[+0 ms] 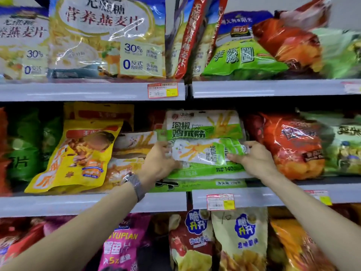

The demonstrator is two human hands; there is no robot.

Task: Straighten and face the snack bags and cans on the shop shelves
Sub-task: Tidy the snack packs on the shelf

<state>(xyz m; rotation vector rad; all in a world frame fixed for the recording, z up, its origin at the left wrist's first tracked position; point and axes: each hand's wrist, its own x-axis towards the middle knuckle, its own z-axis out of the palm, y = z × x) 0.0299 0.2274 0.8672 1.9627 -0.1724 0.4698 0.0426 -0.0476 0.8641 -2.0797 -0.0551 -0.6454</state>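
Note:
On the middle shelf, a small green-and-white snack pouch (207, 152) lies sideways, held between both hands. My left hand (159, 163) grips its left end and my right hand (254, 158) pinches its right end. Behind it stands a larger green-and-white bag (203, 124) of the same kind, upright and facing out. More such bags lie flat under it (197, 184). A yellow bag (78, 153) leans tilted to the left.
Orange and green chip bags (293, 143) fill the middle shelf's right side. Oatmeal bags (105, 36) and a green onion-ring bag (240, 55) sit on the top shelf (91, 90). Pink and cream bags (240, 237) stand on the shelf below. Price tags (220, 201) hang on the rails.

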